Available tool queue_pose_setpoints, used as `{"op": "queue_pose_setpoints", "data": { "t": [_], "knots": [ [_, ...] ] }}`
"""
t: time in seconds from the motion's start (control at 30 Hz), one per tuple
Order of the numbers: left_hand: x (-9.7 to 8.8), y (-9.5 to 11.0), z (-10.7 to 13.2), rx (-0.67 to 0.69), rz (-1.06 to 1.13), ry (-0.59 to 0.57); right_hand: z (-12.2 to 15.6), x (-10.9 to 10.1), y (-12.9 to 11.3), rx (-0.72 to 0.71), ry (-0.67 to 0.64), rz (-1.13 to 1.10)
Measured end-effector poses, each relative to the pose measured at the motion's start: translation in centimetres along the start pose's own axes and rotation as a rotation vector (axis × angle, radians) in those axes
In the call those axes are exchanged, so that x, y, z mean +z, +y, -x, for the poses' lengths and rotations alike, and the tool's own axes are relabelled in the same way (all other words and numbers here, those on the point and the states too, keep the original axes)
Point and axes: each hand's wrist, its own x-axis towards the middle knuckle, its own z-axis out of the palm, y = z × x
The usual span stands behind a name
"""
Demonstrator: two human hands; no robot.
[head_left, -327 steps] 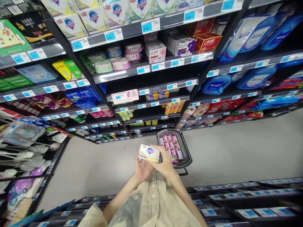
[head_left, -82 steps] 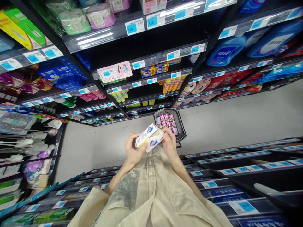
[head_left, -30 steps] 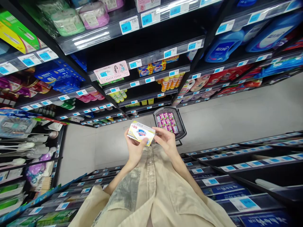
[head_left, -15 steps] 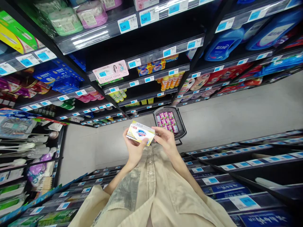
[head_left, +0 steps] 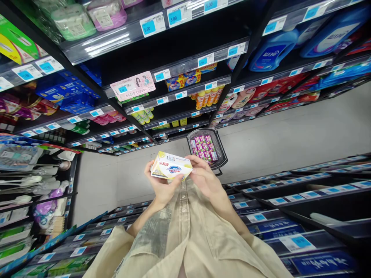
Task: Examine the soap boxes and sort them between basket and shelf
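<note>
A white and yellow soap box (head_left: 169, 166) with a blue shield logo is held in front of my body, tilted so its front and one long side both show. My left hand (head_left: 164, 188) grips the box's left end, thumb along the lower edge. At the opposite end, my right hand (head_left: 205, 175) pinches the corner between thumb and fingers. Beyond my right hand, a dark grey shopping basket (head_left: 222, 152) stands on the floor, with several purple-pink packs (head_left: 204, 146) in rows inside it.
Ahead rises a shelf unit (head_left: 185, 50) stocked with wrapped soaps, orange bottles (head_left: 207, 97) and blue detergent jugs (head_left: 274, 50). Brushes (head_left: 37, 179) hang on a rack at left. More shelves (head_left: 290, 200) stand close on my near side. Grey floor (head_left: 269, 131) runs along the aisle.
The soap box has been turned in my hands, so more of its upper long side shows. Both hands have shifted slightly with it. The basket stays in place.
</note>
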Motion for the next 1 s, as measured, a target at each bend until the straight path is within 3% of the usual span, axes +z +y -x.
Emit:
{"op": "queue_pose_setpoints", "data": {
  "t": [0.27, 0.33, 0.5, 0.67, 1.0],
  "knots": [
    [-0.1, 0.0, -0.1, 0.073, 0.011, 0.012, 0.1, -0.4, 0.4, -0.092, -0.035, 0.054],
    [-0.1, -0.2, -0.1, 0.056, 0.011, 0.017, 0.4, -0.4, 0.3, -0.236, -0.026, 0.161],
    [-0.5, -0.6, 0.2, -0.013, 0.033, 0.044, 1.0, -0.5, -0.3, -0.765, 0.053, 0.737],
    [-0.9, -0.7, 0.4, 0.062, 0.057, 0.014, 0.8, -1.0, -0.8, -1.101, -0.009, 0.993],
    [-0.6, -0.6, 0.0, 0.157, 0.035, 0.003, 0.9, -1.5, -1.5, -1.191, -0.045, 1.140]
  ]
}}
